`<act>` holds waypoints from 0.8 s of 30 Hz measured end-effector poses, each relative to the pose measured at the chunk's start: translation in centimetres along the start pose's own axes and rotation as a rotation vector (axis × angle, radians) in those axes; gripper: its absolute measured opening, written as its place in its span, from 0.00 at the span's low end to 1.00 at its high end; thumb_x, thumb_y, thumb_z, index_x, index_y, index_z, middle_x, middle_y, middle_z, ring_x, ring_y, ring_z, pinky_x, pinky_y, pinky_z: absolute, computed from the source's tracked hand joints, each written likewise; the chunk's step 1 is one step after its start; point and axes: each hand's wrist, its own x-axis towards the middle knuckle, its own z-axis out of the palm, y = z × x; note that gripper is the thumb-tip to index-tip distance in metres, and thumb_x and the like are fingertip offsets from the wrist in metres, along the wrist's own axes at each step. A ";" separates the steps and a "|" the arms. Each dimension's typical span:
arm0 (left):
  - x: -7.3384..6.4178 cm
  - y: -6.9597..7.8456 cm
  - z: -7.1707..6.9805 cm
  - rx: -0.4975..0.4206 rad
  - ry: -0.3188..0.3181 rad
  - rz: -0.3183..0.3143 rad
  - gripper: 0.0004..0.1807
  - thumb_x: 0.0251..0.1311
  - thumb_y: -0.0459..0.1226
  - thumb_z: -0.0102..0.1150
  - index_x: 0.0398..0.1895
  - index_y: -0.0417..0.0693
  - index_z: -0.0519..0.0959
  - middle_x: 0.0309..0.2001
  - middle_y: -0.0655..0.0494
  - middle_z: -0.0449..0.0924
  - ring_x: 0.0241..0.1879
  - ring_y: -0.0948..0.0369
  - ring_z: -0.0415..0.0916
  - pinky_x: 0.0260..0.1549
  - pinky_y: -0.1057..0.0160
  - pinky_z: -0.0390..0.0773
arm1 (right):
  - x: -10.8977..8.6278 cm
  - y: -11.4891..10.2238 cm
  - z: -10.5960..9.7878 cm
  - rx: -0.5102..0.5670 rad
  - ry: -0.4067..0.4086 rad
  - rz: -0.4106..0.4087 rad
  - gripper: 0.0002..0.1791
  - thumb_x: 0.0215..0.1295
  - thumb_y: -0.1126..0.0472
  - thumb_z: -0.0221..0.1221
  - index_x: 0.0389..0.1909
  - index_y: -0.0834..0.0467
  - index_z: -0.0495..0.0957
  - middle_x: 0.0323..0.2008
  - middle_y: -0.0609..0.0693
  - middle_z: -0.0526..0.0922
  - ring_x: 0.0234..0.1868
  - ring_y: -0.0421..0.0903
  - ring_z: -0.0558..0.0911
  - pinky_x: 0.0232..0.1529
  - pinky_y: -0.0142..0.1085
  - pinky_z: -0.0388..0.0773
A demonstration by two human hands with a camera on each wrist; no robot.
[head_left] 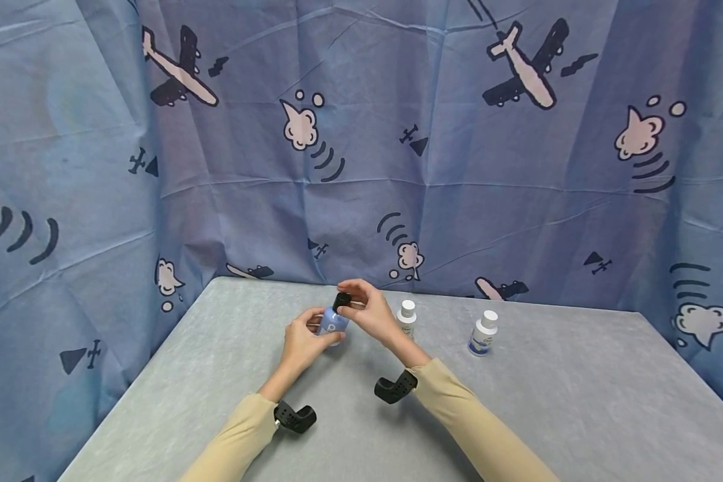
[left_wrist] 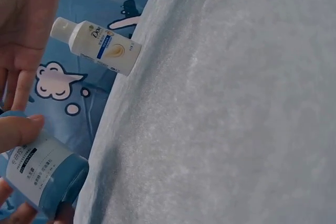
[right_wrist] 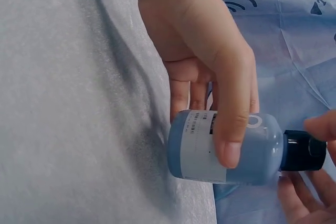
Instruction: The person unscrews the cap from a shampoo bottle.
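Observation:
A small blue bottle point(head_left: 331, 323) with a white label is gripped round its body by my left hand point(head_left: 301, 343). In the right wrist view that hand's thumb lies along the front of the blue bottle point(right_wrist: 257, 153), with the other fingers behind. My right hand point(head_left: 369, 313) pinches the bottle's black cap point(head_left: 341, 301) between thumb and fingers. The bottle leans slightly in the head view, its cap toward my right hand. From the left wrist, the base of the blue bottle point(left_wrist: 63, 184) shows close to the table surface.
A white bottle point(head_left: 406, 316) stands just behind my right forearm, partly covered by it. Farther right is another white bottle point(head_left: 483, 333) with a blue-marked label. Both are on the grey cloth-covered table point(head_left: 554, 402). A blue printed curtain point(head_left: 361, 147) hangs along the table's back edge.

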 end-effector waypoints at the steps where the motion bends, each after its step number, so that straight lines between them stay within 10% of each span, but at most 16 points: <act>1: 0.0 0.0 0.0 0.008 0.006 0.004 0.30 0.37 0.40 0.78 0.49 0.46 0.81 0.39 0.45 0.86 0.36 0.55 0.83 0.39 0.57 0.81 | 0.0 0.0 0.0 -0.012 0.020 0.016 0.23 0.56 0.71 0.63 0.54 0.64 0.74 0.54 0.62 0.79 0.54 0.57 0.80 0.57 0.43 0.77; 11: -0.1 0.3 0.1 0.101 0.100 0.062 0.28 0.33 0.39 0.80 0.44 0.48 0.81 0.35 0.49 0.86 0.34 0.54 0.82 0.36 0.56 0.78 | -0.2 0.1 0.5 -0.156 0.152 0.161 0.22 0.50 0.57 0.71 0.47 0.57 0.79 0.42 0.53 0.81 0.36 0.44 0.80 0.34 0.31 0.74; 24: -0.3 0.5 0.1 0.080 0.051 0.072 0.27 0.38 0.39 0.78 0.47 0.47 0.81 0.38 0.46 0.86 0.36 0.52 0.84 0.39 0.53 0.80 | -0.1 0.0 0.2 -0.129 0.112 0.145 0.20 0.51 0.64 0.69 0.48 0.59 0.81 0.45 0.56 0.82 0.39 0.47 0.81 0.35 0.32 0.77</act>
